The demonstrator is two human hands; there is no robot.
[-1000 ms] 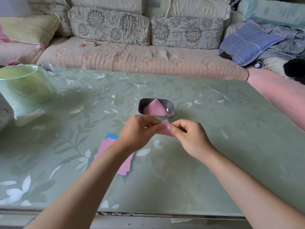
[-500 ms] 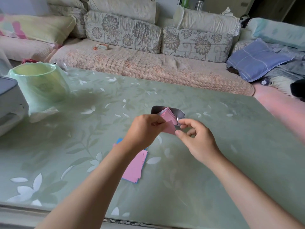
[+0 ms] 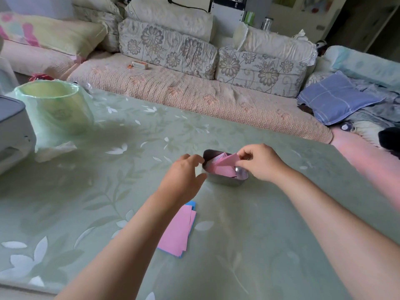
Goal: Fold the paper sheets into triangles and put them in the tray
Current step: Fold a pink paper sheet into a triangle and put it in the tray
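Note:
A small metal tray (image 3: 225, 182) stands mid-table with several folded pink triangles (image 3: 218, 169) inside. My right hand (image 3: 260, 162) pinches a folded pink triangle (image 3: 228, 160) over the tray, its lower edge among the others. My left hand (image 3: 184, 176) hovers just left of the tray with loosely curved fingers, holding nothing. A stack of flat pink sheets (image 3: 177, 231) with a blue one underneath lies on the table partly under my left forearm.
A green bin with a plastic liner (image 3: 54, 111) and a grey appliance (image 3: 13, 135) stand at the table's left. A sofa with cushions (image 3: 173, 50) runs along the far edge; a blue pillow (image 3: 333, 98) lies at right.
My right hand has carried the folded triangle forward into the tray. My left hand has let go of it and now hovers beside the tray. The camera has tilted up.

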